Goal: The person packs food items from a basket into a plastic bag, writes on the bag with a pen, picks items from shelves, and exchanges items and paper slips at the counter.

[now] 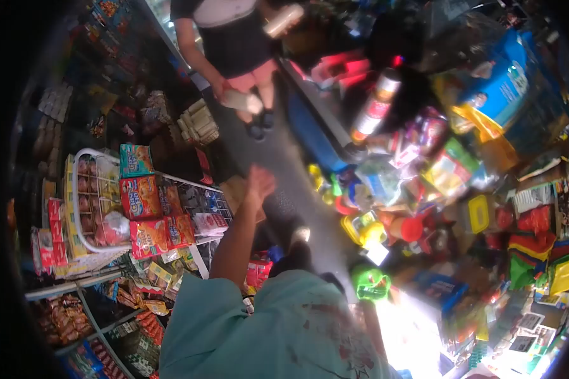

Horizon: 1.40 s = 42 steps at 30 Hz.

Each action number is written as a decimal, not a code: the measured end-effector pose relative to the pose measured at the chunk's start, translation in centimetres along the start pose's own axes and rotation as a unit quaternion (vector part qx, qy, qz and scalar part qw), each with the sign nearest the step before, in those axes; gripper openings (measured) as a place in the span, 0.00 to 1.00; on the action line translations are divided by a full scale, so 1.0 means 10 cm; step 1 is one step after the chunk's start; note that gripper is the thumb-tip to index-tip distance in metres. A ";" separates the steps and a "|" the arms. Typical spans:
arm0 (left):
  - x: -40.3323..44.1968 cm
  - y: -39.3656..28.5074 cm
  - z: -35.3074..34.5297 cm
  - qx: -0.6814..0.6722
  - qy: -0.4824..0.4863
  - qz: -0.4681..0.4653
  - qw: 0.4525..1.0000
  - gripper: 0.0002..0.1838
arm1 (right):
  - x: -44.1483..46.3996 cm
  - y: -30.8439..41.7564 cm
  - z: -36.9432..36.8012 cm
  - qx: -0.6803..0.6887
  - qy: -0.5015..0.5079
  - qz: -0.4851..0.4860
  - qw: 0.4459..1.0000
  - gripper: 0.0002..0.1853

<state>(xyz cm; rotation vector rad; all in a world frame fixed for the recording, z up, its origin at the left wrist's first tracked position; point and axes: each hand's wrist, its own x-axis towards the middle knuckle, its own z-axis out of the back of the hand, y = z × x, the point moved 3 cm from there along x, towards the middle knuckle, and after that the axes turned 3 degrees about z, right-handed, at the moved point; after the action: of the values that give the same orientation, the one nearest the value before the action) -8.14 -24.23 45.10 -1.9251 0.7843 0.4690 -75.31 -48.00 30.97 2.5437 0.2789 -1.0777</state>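
My left hand [260, 183] reaches forward over the narrow aisle, with nothing visible in it. It is slightly blurred, and its fingers look loosely apart. A brown cardboard piece [235, 191] is just beside it, at the end of the shelf; I cannot tell whether they touch. Nearby on the left, red snack packs [140, 197] and a teal snack pack [135, 160] stand by a white wire basket [82, 208]. Part of my right arm [373, 328] shows at the lower right, but its hand is not visible.
Ahead in the aisle [284, 189] stands another person [237, 44], holding a pale cylindrical item [241, 101] and another pale item [283, 21]. Goods crowd both sides. A tall can [376, 104] and a green plastic basket [370, 283] are on the right, near bright glare.
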 end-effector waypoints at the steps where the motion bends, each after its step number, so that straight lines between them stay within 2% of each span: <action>1: 0.11 -0.30 -0.17 -0.059 -0.027 -0.010 0.998 0.44 | -0.16 0.31 -0.63 -0.190 -0.289 0.137 0.928 0.08; 2: 0.18 -0.56 -0.33 -0.117 -0.051 -0.025 0.992 0.44 | 0.02 0.57 -0.60 -0.135 -0.244 0.106 0.955 0.11; 3: 0.25 -0.80 -0.47 -0.173 -0.075 -0.040 0.981 0.44 | 0.20 0.67 -0.50 -0.286 -0.232 0.162 0.915 0.11; 4: 0.32 -0.98 -0.59 -0.209 -0.071 -0.042 0.974 0.42 | 0.37 0.75 -0.32 -0.428 -0.240 0.218 0.843 0.11; 5: 0.41 -1.11 -0.67 -0.245 -0.067 -0.043 0.966 0.41 | 0.38 0.98 -0.63 -0.619 -0.186 0.240 0.725 0.11; 6: 0.48 -1.22 -0.76 -0.258 -0.022 -0.057 0.964 0.40 | 0.36 1.21 -0.95 -0.765 -0.152 0.283 0.558 0.11; 7: 0.54 -1.31 -0.86 -0.272 0.023 -0.071 0.960 0.40 | 0.40 1.27 -1.00 -0.831 -0.111 0.315 0.445 0.10; 8: 0.59 -1.35 -0.92 -0.285 0.068 -0.085 0.952 0.39 | 0.45 1.28 -0.89 -0.705 -0.073 0.317 0.631 0.14; 9: 0.67 -1.36 -0.94 -0.290 0.093 -0.100 0.947 0.37 | 0.53 1.23 -0.72 -0.542 -0.032 0.303 0.783 0.18; 10: 0.74 -1.35 -0.93 -0.294 0.118 -0.116 0.941 0.34 | 0.61 1.15 -0.53 -0.350 0.010 0.275 0.895 0.22; 12: 0.69 -1.33 -0.99 -0.342 0.155 -0.113 0.920 0.26 | 0.79 0.89 0.01 -0.430 -0.088 0.201 0.876 0.13; 14: 0.57 -1.30 -1.03 -0.342 0.164 -0.090 0.921 0.25 | 0.52 0.88 -0.69 -0.235 -0.242 0.093 0.937 0.11; 15: 0.50 -1.27 -1.03 -0.341 0.168 -0.077 0.922 0.25 | 0.39 0.84 -1.07 -0.189 -0.272 0.076 0.940 0.11; 16: 0.43 -1.22 -1.04 -0.334 0.196 -0.072 0.919 0.25 | 0.27 0.77 -1.31 -0.160 -0.295 0.060 0.940 0.10; 17: 0.35 -1.18 -1.06 -0.326 0.223 -0.068 0.916 0.25 | 0.18 0.67 -1.34 -0.210 -0.317 0.049 0.924 0.10; 18: 0.27 -1.13 -1.07 -0.317 0.250 -0.063 0.913 0.25 | 0.12 0.56 -1.33 -0.204 -0.276 0.053 0.938 0.10; 21: 0.01 -0.93 -1.14 -0.318 0.225 -0.012 0.921 0.25 | 0.11 0.17 -0.62 -0.221 -0.283 -0.057 0.931 0.26; 22: -0.08 -0.86 -1.15 -0.304 0.222 -0.008 0.926 0.28 | 0.08 0.10 -0.42 -0.097 -0.240 -0.044 0.965 0.25; 23: -0.14 -0.78 -1.16 -0.288 0.220 0.001 0.932 0.29 | 0.05 0.12 -0.44 -0.110 -0.238 -0.035 0.964 0.25; 25: -0.29 -0.61 -1.18 -0.255 0.216 0.019 0.942 0.30 | 0.13 0.13 -0.22 0.073 -0.112 -0.085 0.987 0.23; 27: -0.47 -0.52 -1.24 -0.216 0.220 0.026 0.951 0.31 | 0.24 0.29 -0.34 0.171 0.003 -0.093 0.981 0.20; 28: -0.56 -0.48 -1.27 -0.196 0.224 0.030 0.954 0.31 | 0.24 0.44 -0.62 -0.095 -0.151 0.011 0.984 0.17; 29: -0.63 -0.43 -1.30 -0.185 0.229 0.044 0.955 0.32 | 0.20 0.66 -1.12 -0.352 -0.289 0.109 0.883 0.14; 31: -0.73 -0.35 -1.37 -0.162 0.243 0.071 0.954 0.32 | 0.30 0.95 -1.56 -0.389 -0.347 0.077 0.850 0.11; 33: -0.81 -0.23 -1.42 -0.143 0.261 0.072 0.952 0.34 | 0.44 1.00 -1.55 -0.318 -0.269 0.181 0.891 0.11; 35: -0.87 -0.12 -1.47 -0.125 0.284 0.085 0.947 0.35 | 0.57 1.03 -1.49 -0.425 -0.299 0.151 0.841 0.12; 36: -0.91 -0.06 -1.50 -0.116 0.297 0.098 0.943 0.35 | 0.50 1.13 -1.83 -0.466 -0.326 0.136 0.811 0.13; 37: -0.95 0.01 -1.54 -0.107 0.310 0.112 0.938 0.36 | 0.47 1.13 -1.94 -0.402 -0.327 0.138 0.844 0.14; 39: -1.02 0.15 -1.61 -0.093 0.320 0.130 0.934 0.35 | 0.44 1.07 -1.93 -0.390 -0.343 0.107 0.848 0.15; 40: -1.06 0.24 -1.67 -0.084 0.329 0.143 0.930 0.35 | 0.43 0.98 -1.81 -0.376 -0.340 0.122 0.854 0.17; 42: -1.19 0.43 -1.74 -0.060 0.329 0.212 0.918 0.34 | 0.35 0.77 -1.54 -0.391 -0.343 0.121 0.846 0.17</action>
<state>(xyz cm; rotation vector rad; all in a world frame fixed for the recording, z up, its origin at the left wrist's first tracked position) -19.84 -37.26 57.63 -2.0416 1.6628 0.1050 -60.45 -48.66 40.31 1.3342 0.1430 -1.3319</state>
